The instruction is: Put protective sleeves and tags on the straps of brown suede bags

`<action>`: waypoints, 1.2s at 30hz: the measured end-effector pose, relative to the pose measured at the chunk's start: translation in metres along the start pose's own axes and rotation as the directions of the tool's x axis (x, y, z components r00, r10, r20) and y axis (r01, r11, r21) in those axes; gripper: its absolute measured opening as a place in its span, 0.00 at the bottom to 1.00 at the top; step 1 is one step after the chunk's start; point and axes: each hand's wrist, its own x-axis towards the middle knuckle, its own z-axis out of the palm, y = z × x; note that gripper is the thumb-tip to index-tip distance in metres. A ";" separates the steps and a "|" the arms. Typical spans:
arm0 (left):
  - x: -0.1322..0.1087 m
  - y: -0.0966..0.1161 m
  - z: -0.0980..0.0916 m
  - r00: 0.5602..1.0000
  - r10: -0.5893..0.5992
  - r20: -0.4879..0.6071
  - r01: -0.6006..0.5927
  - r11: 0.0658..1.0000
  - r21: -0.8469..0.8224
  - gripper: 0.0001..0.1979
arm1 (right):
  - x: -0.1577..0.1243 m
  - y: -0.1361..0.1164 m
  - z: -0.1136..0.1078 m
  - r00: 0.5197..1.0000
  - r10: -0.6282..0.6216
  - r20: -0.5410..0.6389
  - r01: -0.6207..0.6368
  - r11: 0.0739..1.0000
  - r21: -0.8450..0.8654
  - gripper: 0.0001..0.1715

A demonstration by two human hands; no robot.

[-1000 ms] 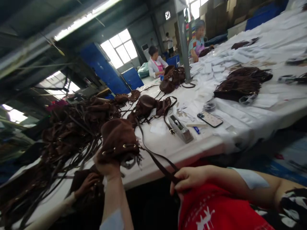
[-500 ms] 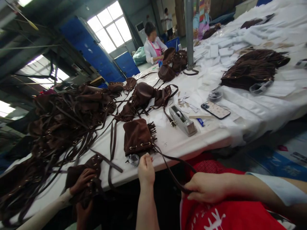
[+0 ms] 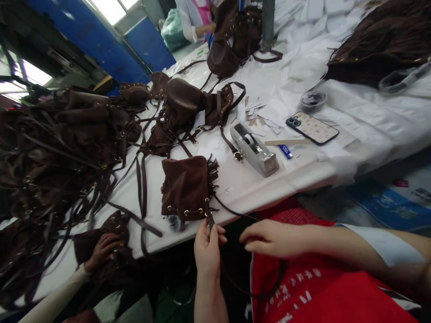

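Note:
A dark brown suede drawstring bag with fringe and gold eyelets lies at the table's front edge, its eyelet side facing me. At its near corner, my left hand pinches a thin brown strap beside the metal fitting. My right hand hovers above my lap, thumb and fingers a little apart, with nothing visible in them. The strap's length runs behind that hand and loops down over a red apron. Partly under the bag is a clear-wrapped roll.
A co-worker's hand rests on another brown bag at left, near a large bag pile. Beyond my bag are a tape dispenser, a phone, a blue-wrapped item and a wrapped coil. Fringed bags lie far right.
My left hand has come to the bag's corner and closed on the strap by the fitting. My right hand has let go of the strap and risen slightly leftward. The view has tilted down.

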 end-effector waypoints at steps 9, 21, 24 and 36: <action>-0.028 -0.001 -0.009 0.897 -0.288 0.336 0.442 0.617 -0.651 0.09 | 0.068 -0.006 0.003 0.996 0.062 -0.056 -0.050 0.979 0.199 0.18; -0.061 0.016 -0.010 0.872 0.424 -0.243 -0.225 0.789 0.572 0.11 | 0.101 -0.028 0.019 0.981 0.193 -0.006 -0.138 0.724 0.676 0.30; -0.065 0.032 -0.009 0.837 0.515 -0.185 -0.287 0.701 0.653 0.08 | 0.099 -0.040 0.015 0.982 0.185 0.022 -0.134 0.619 0.774 0.28; -0.059 0.063 0.009 0.692 0.722 0.003 -0.450 0.428 0.784 0.06 | 0.091 -0.039 -0.007 0.985 0.168 0.039 -0.134 0.603 0.786 0.32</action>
